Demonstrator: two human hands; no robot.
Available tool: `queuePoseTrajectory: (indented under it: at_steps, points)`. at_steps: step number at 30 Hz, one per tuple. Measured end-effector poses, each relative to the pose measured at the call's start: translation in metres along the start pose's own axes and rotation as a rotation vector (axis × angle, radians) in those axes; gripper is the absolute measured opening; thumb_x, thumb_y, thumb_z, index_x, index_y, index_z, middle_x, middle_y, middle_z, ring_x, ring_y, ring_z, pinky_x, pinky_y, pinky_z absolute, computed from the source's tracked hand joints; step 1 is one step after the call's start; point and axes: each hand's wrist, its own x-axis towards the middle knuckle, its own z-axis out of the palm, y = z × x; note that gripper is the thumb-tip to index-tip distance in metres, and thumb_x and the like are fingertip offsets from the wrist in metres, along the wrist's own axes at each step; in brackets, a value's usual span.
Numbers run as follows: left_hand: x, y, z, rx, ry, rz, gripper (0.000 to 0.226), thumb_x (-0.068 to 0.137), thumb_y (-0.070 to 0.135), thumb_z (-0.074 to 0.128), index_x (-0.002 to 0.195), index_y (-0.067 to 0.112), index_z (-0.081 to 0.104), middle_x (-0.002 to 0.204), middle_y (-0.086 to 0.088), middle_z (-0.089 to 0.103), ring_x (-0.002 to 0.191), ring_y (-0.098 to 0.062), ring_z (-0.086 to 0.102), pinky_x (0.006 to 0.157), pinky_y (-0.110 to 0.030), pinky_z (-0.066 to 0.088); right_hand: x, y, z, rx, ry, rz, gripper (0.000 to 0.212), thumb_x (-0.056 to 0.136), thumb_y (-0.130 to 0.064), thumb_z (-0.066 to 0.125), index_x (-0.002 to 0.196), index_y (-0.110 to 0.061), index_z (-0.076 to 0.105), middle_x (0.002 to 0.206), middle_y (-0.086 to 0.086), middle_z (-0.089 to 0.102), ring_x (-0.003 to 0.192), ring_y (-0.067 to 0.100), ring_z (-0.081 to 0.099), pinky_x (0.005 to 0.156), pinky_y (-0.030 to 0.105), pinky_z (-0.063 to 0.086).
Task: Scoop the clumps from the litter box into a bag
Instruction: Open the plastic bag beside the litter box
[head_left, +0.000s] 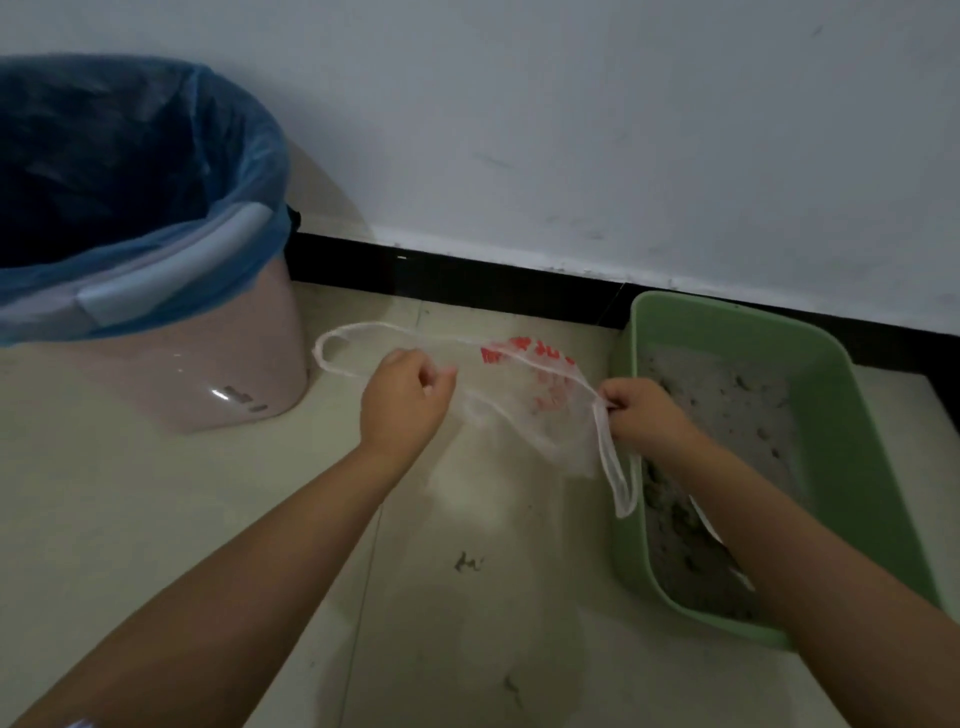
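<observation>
A thin clear plastic bag (524, 410) with red print is stretched in the air between both hands, above the floor. My left hand (402, 400) pinches its left edge, and one handle loops out to the left. My right hand (644, 413) grips the right edge, with the other handle hanging down. The green litter box (852, 415) sits on the floor at the right, against the wall. Grey litter (727, 395) with lumpy patches fills it. My right forearm crosses over the box. I see no scoop.
A pink waste bin (208, 358) lined with a blue bag stands at the left by the wall. A black baseboard (467, 280) runs along the white wall. The pale tiled floor (467, 597) has a few dark specks.
</observation>
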Motion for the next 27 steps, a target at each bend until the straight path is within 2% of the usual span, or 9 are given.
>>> queuePoseTrajectory:
  at_steps: [2, 4, 6, 8, 11, 15, 18, 23, 27]
  points:
    - [-0.007, 0.003, -0.002, 0.109, 0.030, 0.187, 0.013, 0.087, 0.016, 0.062, 0.097, 0.007, 0.061, 0.102, -0.010, 0.056, 0.098, -0.021, 0.052, 0.079, -0.025, 0.037, 0.001, 0.001, 0.002, -0.046, -0.001, -0.029, 0.047, 0.083, 0.010, 0.054, 0.046, -0.016, 0.039, 0.050, -0.001, 0.039, 0.048, 0.007, 0.038, 0.041, 0.002, 0.034]
    - [-0.004, -0.005, 0.003, 0.296, -0.139, 0.158, 0.054, 0.087, 0.022, 0.062, 0.137, 0.012, 0.043, 0.140, -0.015, 0.037, 0.130, -0.029, 0.034, 0.104, -0.033, 0.033, 0.002, -0.003, 0.004, -0.046, -0.028, -0.072, 0.049, 0.083, 0.013, 0.051, 0.047, -0.019, 0.041, 0.052, -0.003, 0.041, 0.049, 0.001, 0.042, 0.044, 0.003, 0.036]
    - [-0.001, -0.015, 0.009, 0.436, -0.348, 0.082, 0.051, 0.091, 0.026, 0.056, 0.140, 0.020, 0.041, 0.146, -0.011, 0.033, 0.134, -0.027, 0.031, 0.108, -0.031, 0.030, 0.003, -0.008, 0.006, -0.042, -0.051, -0.123, 0.049, 0.083, 0.015, 0.049, 0.048, -0.019, 0.040, 0.053, -0.001, 0.041, 0.050, 0.003, 0.043, 0.049, 0.010, 0.035]
    - [0.000, -0.020, 0.013, 0.257, -0.398, -0.016, 0.022, 0.093, 0.016, 0.050, 0.108, 0.007, 0.065, 0.118, -0.017, 0.060, 0.104, -0.024, 0.055, 0.081, -0.027, 0.041, 0.005, -0.011, 0.005, -0.008, -0.057, -0.139, 0.048, 0.083, 0.015, 0.049, 0.049, -0.018, 0.040, 0.051, -0.001, 0.040, 0.049, 0.005, 0.041, 0.049, 0.012, 0.034]
    - [0.006, -0.016, 0.009, -0.408, -0.319, -0.451, 0.032, 0.091, -0.006, 0.045, 0.063, 0.007, 0.052, 0.062, -0.012, 0.062, 0.051, -0.016, 0.055, 0.045, -0.018, 0.040, 0.004, -0.010, 0.003, 0.161, -0.060, -0.075, 0.043, 0.078, 0.017, 0.040, 0.047, -0.013, 0.041, 0.034, -0.008, 0.043, 0.033, -0.003, 0.040, 0.042, 0.011, 0.033]
    - [0.015, -0.010, -0.005, -0.649, -0.403, -0.558, 0.036, 0.088, -0.012, 0.036, 0.061, 0.008, 0.048, 0.022, 0.003, 0.037, 0.018, -0.002, 0.031, 0.029, -0.004, 0.024, -0.005, -0.003, -0.001, 0.567, -0.005, 0.010, 0.012, 0.046, -0.001, 0.031, 0.042, -0.010, 0.038, 0.027, -0.005, 0.036, 0.028, -0.001, 0.030, 0.033, 0.013, 0.024]
    - [0.018, -0.016, -0.012, -0.682, -0.628, -0.505, 0.034, 0.088, -0.006, 0.037, 0.059, 0.008, 0.050, 0.025, 0.003, 0.036, 0.022, -0.004, 0.031, 0.033, -0.011, 0.027, -0.005, 0.004, -0.004, 0.670, -0.046, 0.099, 0.020, 0.066, -0.002, 0.042, 0.051, -0.014, 0.039, 0.030, -0.007, 0.037, 0.029, 0.003, 0.034, 0.039, 0.015, 0.029]
    - [0.023, -0.032, -0.029, -1.085, -1.247, -0.448, 0.049, 0.088, 0.005, 0.028, 0.067, 0.003, 0.072, 0.041, -0.002, 0.060, 0.032, 0.001, 0.053, 0.037, -0.009, 0.044, 0.003, 0.008, -0.019, -0.133, -0.224, 0.146, 0.039, 0.087, -0.031, 0.059, 0.057, -0.009, 0.048, 0.044, -0.001, 0.045, 0.037, 0.008, 0.040, 0.035, 0.011, 0.030]
    - [0.023, -0.037, -0.026, -1.400, -1.277, -0.357, 0.026, 0.090, 0.015, 0.050, 0.082, 0.003, 0.072, 0.060, -0.002, 0.070, 0.050, -0.002, 0.065, 0.047, -0.012, 0.048, 0.010, 0.012, -0.017, -0.564, -0.310, 0.152, 0.022, 0.086, -0.014, 0.055, 0.067, -0.005, 0.049, 0.057, 0.004, 0.039, 0.049, 0.011, 0.036, 0.045, 0.020, 0.029]
